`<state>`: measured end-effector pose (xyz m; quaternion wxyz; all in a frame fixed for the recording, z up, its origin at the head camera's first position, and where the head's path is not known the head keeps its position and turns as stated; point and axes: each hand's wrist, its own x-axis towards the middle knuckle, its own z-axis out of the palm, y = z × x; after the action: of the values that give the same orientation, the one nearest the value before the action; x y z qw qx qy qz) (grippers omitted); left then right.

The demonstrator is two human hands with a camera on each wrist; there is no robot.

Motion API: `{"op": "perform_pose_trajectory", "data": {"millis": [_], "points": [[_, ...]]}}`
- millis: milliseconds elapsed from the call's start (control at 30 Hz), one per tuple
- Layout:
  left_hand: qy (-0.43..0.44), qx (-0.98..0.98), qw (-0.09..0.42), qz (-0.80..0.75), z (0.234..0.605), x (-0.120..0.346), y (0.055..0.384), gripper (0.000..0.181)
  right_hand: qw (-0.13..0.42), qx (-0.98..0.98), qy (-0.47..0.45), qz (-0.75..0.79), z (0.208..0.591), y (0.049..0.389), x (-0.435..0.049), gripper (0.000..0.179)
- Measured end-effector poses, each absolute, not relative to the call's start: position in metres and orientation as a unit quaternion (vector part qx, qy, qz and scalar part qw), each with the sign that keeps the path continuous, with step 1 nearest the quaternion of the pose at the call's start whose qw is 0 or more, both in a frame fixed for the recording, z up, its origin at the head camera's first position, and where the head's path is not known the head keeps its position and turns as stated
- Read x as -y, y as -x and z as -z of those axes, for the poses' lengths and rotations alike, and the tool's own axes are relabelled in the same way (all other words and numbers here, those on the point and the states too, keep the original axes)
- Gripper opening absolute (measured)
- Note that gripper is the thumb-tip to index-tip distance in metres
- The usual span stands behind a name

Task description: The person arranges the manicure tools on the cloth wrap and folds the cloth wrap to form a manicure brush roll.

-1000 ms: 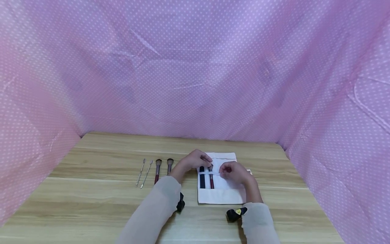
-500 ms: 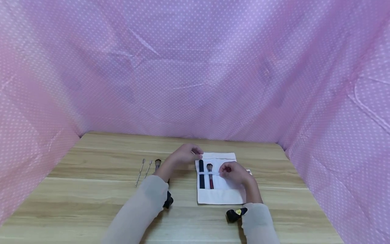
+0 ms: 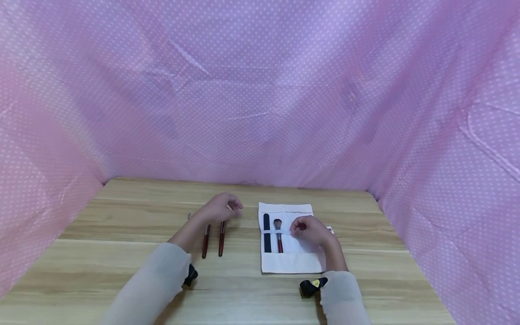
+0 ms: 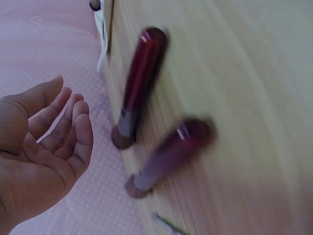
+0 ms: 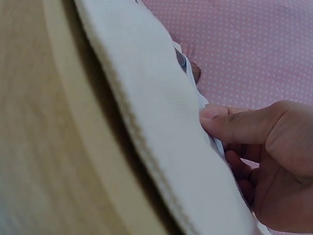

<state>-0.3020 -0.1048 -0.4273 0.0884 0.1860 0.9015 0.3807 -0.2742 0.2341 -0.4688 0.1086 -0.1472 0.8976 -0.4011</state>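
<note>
My left hand [image 3: 219,207] is over the table with loosely bent fingers and nothing in them. Beneath and beside it lie two makeup brushes with dark red handles [image 3: 205,243], their heads hidden by the hand in the head view. In the left wrist view both brushes [image 4: 145,68] show, blurred, right of the hand. A white cloth brush roll [image 3: 292,263] lies spread to the right. Under its elastic band [image 3: 269,232] sit a flat black stick [image 3: 266,244] and a red-handled makeup brush [image 3: 279,243]. My right hand [image 3: 313,230] pinches the band between thumb and forefinger.
A thin metal tool [image 4: 166,223] lies left of the loose brushes, mostly hidden by the left arm in the head view. Pink dotted cloth [image 3: 260,113] hangs behind the wooden table [image 3: 243,293] and along both sides.
My left hand has moved left from the brush in the roll to above the loose brushes, its fingers empty. The right hand keeps its place at the band.
</note>
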Motion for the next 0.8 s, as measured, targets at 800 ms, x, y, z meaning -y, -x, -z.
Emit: {"op": "perform_pose_trajectory", "data": {"millis": [800], "points": [[-0.179, -0.911, 0.078, -0.364, 0.441, 0.119, 0.268, 0.024, 0.108, -0.901, 0.132, 0.399, 0.470, 0.276, -0.235, 0.020]]}}
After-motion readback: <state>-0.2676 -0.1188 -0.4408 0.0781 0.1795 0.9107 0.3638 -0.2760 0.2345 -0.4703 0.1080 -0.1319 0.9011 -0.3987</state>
